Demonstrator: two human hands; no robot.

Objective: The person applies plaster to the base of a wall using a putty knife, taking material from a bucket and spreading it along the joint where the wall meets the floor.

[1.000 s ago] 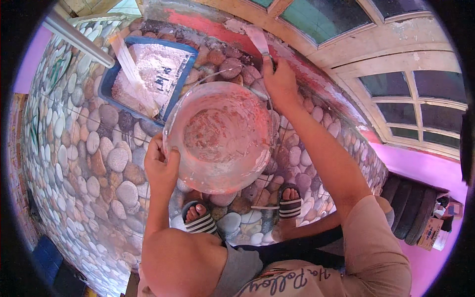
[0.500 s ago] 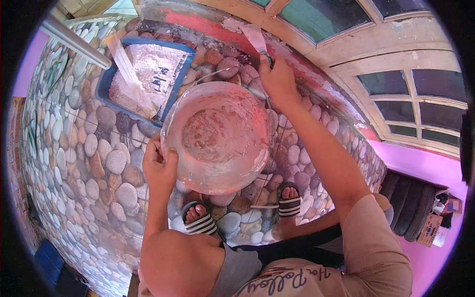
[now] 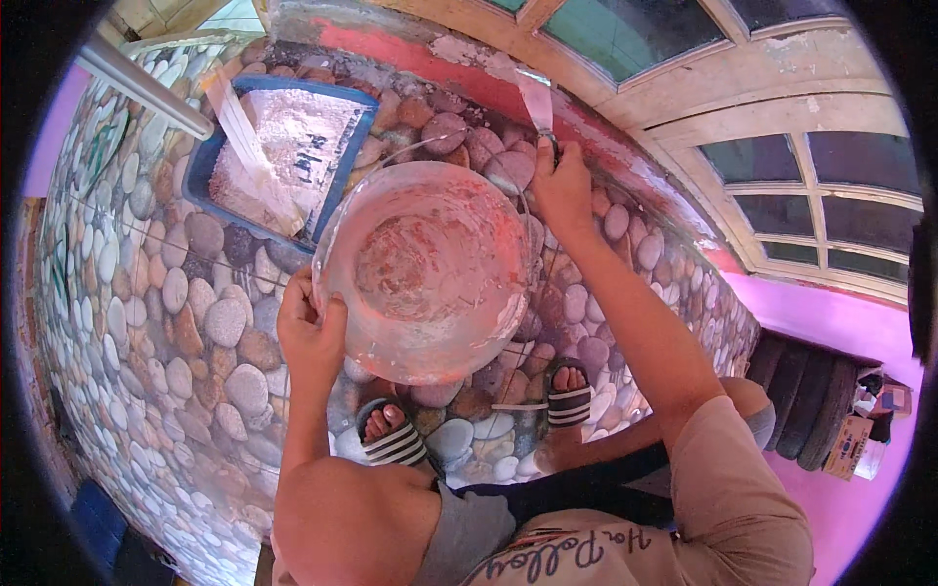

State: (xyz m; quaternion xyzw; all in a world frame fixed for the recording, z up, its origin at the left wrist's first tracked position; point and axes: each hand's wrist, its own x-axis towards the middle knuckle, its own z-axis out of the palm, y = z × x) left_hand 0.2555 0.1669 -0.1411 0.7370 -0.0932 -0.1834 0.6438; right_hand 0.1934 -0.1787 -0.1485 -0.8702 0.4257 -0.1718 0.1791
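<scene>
My left hand grips the near-left rim of a round bucket, its thumb over the edge. Pinkish-red and whitish residue coats the inside of the bucket, and its thin wire handle lies round the rim. In my right hand is a putty knife, held by its dark handle. Its blade points away from me, up against the patchy red and bare strip at the foot of the wall. Whether the blade touches the surface I cannot tell.
Left of the bucket stands a blue tray of pale powder with a light wooden strip across it. A metal pole reaches in above. Wooden-framed windows rise at the right; stacked tyres and a cardboard box sit far right.
My right hand has moved the putty knife a little to the right and down along the red strip. My left hand keeps its hold on the bucket.
</scene>
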